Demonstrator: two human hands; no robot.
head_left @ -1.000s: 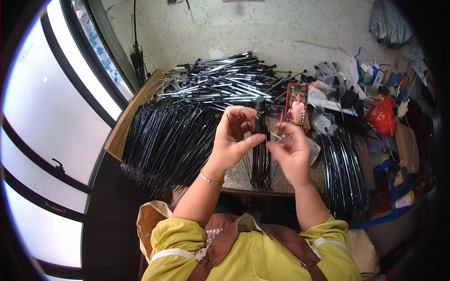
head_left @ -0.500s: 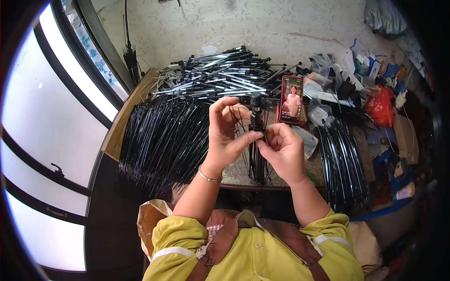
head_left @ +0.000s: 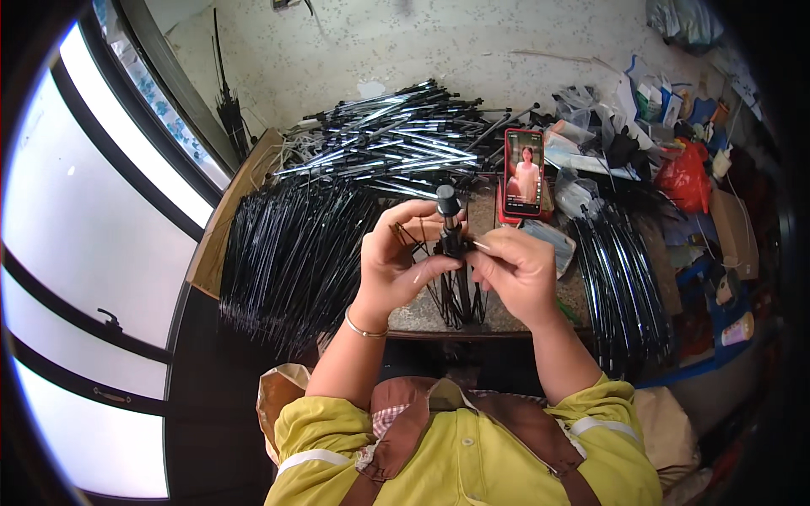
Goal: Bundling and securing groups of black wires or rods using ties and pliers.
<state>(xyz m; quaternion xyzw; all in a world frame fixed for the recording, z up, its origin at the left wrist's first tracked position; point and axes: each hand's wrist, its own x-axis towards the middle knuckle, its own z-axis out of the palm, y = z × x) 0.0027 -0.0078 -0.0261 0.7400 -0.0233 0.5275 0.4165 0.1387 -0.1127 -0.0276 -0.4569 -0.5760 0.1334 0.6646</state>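
At the front edge of the table, an umbrella frame [head_left: 451,223] stands roughly upright, its black cap and shiny collar on top and its thin dark ribs hanging below. My left hand [head_left: 390,261] is wrapped round its hub from the left, the thumb pressed across the front and some ribs running between the fingers. On the right side of the hub, my right hand [head_left: 525,271] pinches with thumb and forefinger at a rib end or small joint. What exactly lies between those fingertips is too small to make out.
Dark ribs [head_left: 291,249] lie in a dense heap at left, beside a cardboard edge [head_left: 228,228]. Silvery shafts [head_left: 396,139] are piled behind. A lit phone [head_left: 524,173] stands behind my right hand. Bundled frames [head_left: 620,287] hang over the right edge, near a red bag [head_left: 685,177].
The umbrella frame's top has come lower and tilted, showing its cap more from above. My left hand has shifted slightly left and down, and my right hand has moved a little right.
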